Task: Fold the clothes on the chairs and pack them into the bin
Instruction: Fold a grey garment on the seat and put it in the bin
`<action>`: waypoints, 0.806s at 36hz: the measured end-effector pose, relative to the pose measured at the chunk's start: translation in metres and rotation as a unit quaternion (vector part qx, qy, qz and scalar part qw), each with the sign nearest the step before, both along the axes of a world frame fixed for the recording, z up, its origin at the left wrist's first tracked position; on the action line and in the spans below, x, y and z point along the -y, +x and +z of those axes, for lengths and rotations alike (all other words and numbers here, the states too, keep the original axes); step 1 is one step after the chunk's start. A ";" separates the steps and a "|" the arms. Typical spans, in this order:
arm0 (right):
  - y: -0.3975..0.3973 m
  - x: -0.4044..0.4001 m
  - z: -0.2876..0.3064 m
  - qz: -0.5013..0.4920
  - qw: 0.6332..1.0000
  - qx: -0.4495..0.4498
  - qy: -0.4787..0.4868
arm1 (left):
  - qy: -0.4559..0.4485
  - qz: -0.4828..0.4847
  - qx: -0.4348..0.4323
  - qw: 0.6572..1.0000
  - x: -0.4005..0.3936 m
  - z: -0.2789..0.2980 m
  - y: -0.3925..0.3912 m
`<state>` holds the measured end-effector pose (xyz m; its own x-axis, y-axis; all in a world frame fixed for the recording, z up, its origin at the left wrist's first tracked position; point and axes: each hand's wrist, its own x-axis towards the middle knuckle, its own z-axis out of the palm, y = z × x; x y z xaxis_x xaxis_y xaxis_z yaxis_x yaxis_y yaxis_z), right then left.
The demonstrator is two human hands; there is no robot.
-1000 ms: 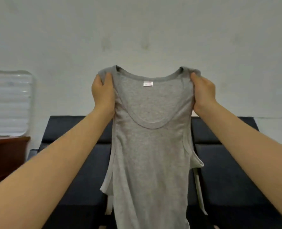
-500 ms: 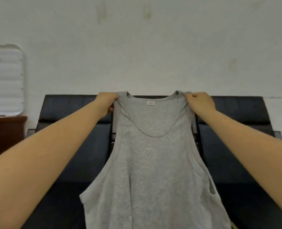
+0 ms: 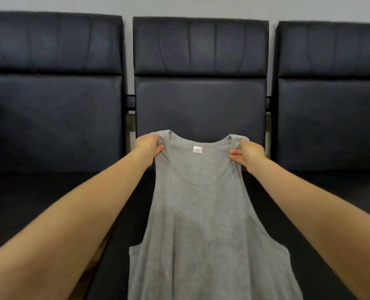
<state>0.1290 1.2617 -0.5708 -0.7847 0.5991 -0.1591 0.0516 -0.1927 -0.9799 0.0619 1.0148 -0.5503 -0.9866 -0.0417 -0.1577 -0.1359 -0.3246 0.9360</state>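
Note:
A grey sleeveless tank top (image 3: 201, 224) with a small white neck label is stretched out in front of me over the seat of the middle black chair (image 3: 199, 105). My left hand (image 3: 148, 146) pinches its left shoulder strap. Its right shoulder strap is pinched by my right hand (image 3: 248, 155). The top's body spreads toward me and its hem runs off the bottom of the view. No bin is in view.
Three black padded chairs stand side by side against a pale wall: one at the left (image 3: 52, 105), the middle one, one at the right (image 3: 331, 109). Narrow gaps with dark frame bars separate them. Their seats extend toward me.
Both hands have lowered the tank top from held up in the air down toward the middle chair's seat. The view has tilted downward, so the wall and the window at the left are gone.

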 end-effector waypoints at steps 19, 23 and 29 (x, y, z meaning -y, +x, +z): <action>0.012 -0.007 -0.074 0.021 0.968 0.083 0.237 | -0.505 -0.045 -0.056 0.860 -0.002 -0.094 0.013; 0.076 -0.002 -0.060 0.068 0.908 0.111 0.398 | -0.584 -0.059 -0.117 0.801 0.016 -0.090 0.072; 0.157 -0.006 -0.053 0.096 0.872 0.154 0.454 | -0.605 -0.054 -0.090 0.789 0.058 -0.092 0.146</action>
